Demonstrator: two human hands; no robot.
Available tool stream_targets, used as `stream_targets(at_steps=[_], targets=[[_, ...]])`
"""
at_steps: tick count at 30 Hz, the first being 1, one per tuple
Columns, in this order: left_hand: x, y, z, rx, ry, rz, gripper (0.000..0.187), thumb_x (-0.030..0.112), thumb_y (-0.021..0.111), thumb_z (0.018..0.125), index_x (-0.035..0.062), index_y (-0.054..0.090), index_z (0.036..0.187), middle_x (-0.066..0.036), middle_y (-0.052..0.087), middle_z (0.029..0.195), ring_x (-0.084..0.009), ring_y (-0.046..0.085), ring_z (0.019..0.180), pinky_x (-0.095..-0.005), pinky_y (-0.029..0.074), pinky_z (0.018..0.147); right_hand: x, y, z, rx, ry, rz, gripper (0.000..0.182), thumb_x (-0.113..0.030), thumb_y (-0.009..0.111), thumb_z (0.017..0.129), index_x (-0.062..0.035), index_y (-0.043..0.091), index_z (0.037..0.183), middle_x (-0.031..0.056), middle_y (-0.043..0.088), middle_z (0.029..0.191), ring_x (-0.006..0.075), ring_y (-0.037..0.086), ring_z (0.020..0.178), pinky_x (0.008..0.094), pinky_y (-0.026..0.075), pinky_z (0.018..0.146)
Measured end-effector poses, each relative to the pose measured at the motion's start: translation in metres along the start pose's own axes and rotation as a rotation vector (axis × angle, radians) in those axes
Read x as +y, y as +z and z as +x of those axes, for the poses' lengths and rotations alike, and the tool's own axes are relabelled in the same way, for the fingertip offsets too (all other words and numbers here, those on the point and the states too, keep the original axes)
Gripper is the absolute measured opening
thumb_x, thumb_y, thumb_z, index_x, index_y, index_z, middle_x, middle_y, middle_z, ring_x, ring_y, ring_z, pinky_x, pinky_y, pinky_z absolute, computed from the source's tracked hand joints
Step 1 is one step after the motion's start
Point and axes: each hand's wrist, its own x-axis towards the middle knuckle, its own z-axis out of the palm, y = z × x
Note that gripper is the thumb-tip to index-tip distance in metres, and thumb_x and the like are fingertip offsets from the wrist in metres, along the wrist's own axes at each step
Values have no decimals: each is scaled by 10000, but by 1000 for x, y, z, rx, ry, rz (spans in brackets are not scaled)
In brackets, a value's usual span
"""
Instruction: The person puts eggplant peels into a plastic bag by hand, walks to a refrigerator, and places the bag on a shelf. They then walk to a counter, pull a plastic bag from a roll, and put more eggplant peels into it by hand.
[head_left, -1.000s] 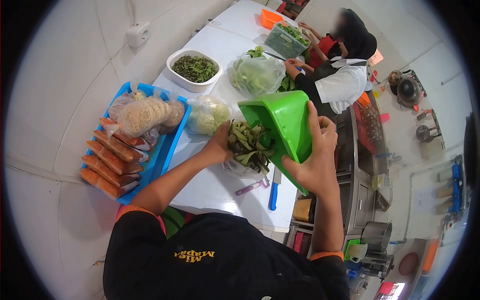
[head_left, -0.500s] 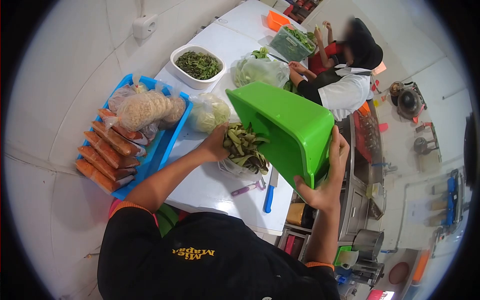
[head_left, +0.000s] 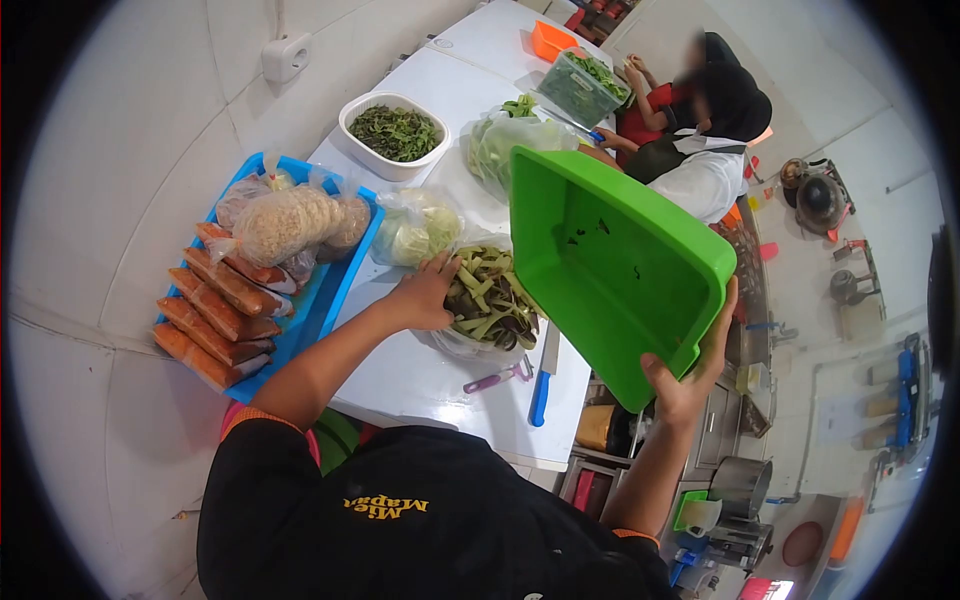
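My right hand [head_left: 695,375] grips the lower right rim of a green plastic basin [head_left: 620,270], which is tilted with its inside facing me; a few dark scraps cling to its floor. My left hand [head_left: 425,293] rests with fingers apart against the left side of a heap of green and brown peelings [head_left: 490,300] in a clear plastic bag. Below the heap lie a purple-handled peeler [head_left: 490,381] and a knife with a blue handle [head_left: 540,398]. Bagged cabbage [head_left: 420,232] sits just behind my left hand.
A blue tray [head_left: 335,285] with bagged orange and pale food stands on the left of the white table [head_left: 400,385]. Behind are a white tub of leaves [head_left: 395,170], bagged greens [head_left: 520,150] and a clear box [head_left: 585,95]. People [head_left: 690,180] work at the far right side.
The green basin has moved right, away from the peelings, and turned so its inside shows. My left hand has spread its fingers. A co-worker's hand now holds a blue-handled knife.
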Motion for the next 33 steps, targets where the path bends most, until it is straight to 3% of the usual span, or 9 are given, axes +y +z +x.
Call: stream_targets(at_steps=[5, 9, 13, 18, 21, 25, 28, 30, 33], targets=[[1, 1, 2, 76, 34, -124, 923, 344, 747, 811, 78, 283, 1562, -277, 193, 1613, -444, 345, 1438, -464, 351, 1153, 11, -17, -16, 144, 118, 49, 1153, -402, 808, 683, 20, 218, 1578, 157, 483, 1398, 264, 533, 1233, 384, 422, 1039], [0, -1, 4, 104, 24, -165, 886, 412, 710, 844, 90, 302, 1562, -264, 243, 1600, -420, 336, 1449, -560, 311, 1142, 45, -50, -47, 353, 311, 166, 1101, -309, 806, 667, 22, 260, 1564, 129, 553, 1314, 242, 565, 1182, 368, 438, 1023], [-4, 7, 9, 270, 36, -127, 778, 402, 684, 877, 79, 378, 1514, -250, 281, 1583, -427, 368, 1424, -517, 320, 1144, 65, -72, -86, 574, 558, 401, 724, -213, 697, 704, 24, 485, 1354, 130, 608, 1122, 248, 640, 940, 341, 535, 802], [49, -13, -4, 568, 352, -193, 554, 344, 642, 931, 44, 489, 1371, -217, 402, 1502, -413, 415, 1380, -469, 332, 1139, 68, -74, -134, 669, 713, 669, 599, -285, 652, 746, 19, 536, 1249, 150, 636, 1006, 261, 649, 809, 359, 547, 670], [83, -27, -1, 460, 484, -382, 590, 365, 640, 942, 35, 466, 1399, -216, 427, 1485, -376, 422, 1384, -447, 327, 1143, 78, -77, -150, 610, 769, 835, 514, -297, 637, 782, 36, 592, 1171, 160, 669, 925, 272, 663, 755, 380, 559, 644], [113, -44, 1, -291, 297, -1155, 642, 408, 523, 1021, 69, 333, 1532, -158, 401, 1537, -263, 359, 1448, -406, 302, 1179, 87, -74, -145, 411, 828, 951, 465, -319, 629, 828, 40, 628, 1124, 155, 690, 905, 262, 674, 714, 383, 573, 643], [109, -42, 1, -435, 87, -1269, 591, 382, 509, 1010, 3, 431, 1457, -167, 566, 1374, -270, 571, 1254, -396, 488, 1022, 76, -69, -117, 348, 839, 986, 435, -271, 665, 869, 51, 617, 1158, 133, 689, 954, 245, 684, 809, 373, 579, 730], [108, -42, 1, -463, 65, -1397, 561, 347, 529, 991, -13, 468, 1418, -157, 613, 1304, -254, 634, 1153, -383, 536, 944, 88, -58, -98, 441, 531, 343, 405, -175, 688, 871, 58, 607, 1193, 146, 679, 989, 270, 676, 870, 377, 565, 794], [96, -26, -1, -370, 62, -1551, 509, 276, 566, 955, -5, 498, 1375, -131, 640, 1234, -226, 667, 1053, -363, 560, 874, 51, -50, -53, 236, 131, -394, 425, -50, 702, 862, 56, 587, 1258, 183, 652, 1071, 325, 661, 938, 397, 533, 878]])
